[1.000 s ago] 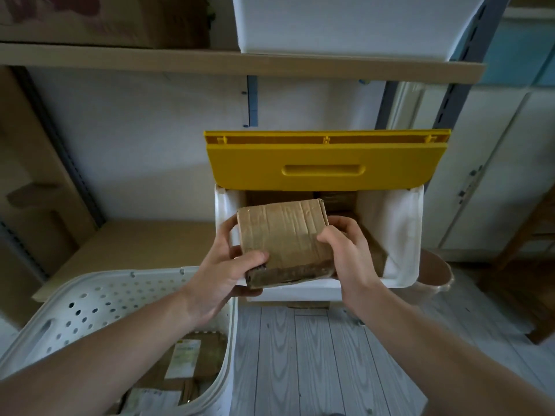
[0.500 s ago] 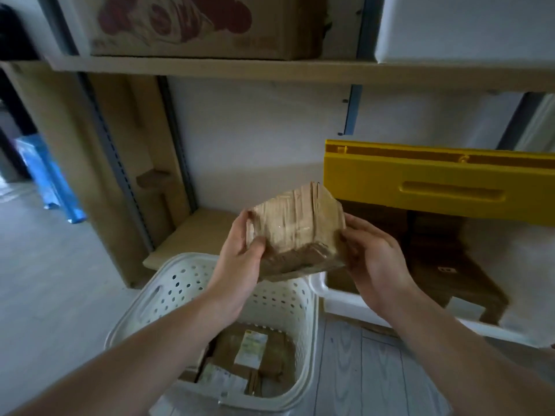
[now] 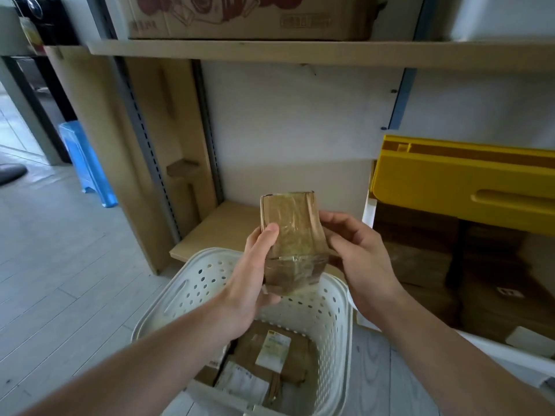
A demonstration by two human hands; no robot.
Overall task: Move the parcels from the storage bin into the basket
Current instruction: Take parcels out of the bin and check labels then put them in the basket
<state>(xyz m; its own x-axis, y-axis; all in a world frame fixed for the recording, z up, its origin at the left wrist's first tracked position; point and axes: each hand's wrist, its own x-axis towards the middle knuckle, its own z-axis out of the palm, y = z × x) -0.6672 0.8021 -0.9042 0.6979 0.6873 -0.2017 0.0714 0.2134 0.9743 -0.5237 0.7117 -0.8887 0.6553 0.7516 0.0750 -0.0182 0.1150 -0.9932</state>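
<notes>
A brown taped cardboard parcel (image 3: 292,235) stands on end in the air above the far rim of the white perforated basket (image 3: 192,289). My left hand (image 3: 255,274) grips its left side and bottom, thumb on the front. My right hand (image 3: 357,259) touches its right side with loosely curled fingers. Inside the basket lie brown parcels with white labels (image 3: 273,349). The white storage bin (image 3: 368,211) with a raised yellow lid (image 3: 450,181) stands at the right, with dark brown parcels (image 3: 420,259) inside.
A wooden low shelf board (image 3: 222,226) lies behind the basket, against a white back wall. A wooden upper shelf (image 3: 240,51) carries a printed cardboard box (image 3: 240,16). A blue plastic stool (image 3: 87,163) stands on the grey plank floor at the left.
Both hands carried the parcel left, away from the storage bin, to above the basket. The parcel turned from lying flat to standing on end. My view swung left.
</notes>
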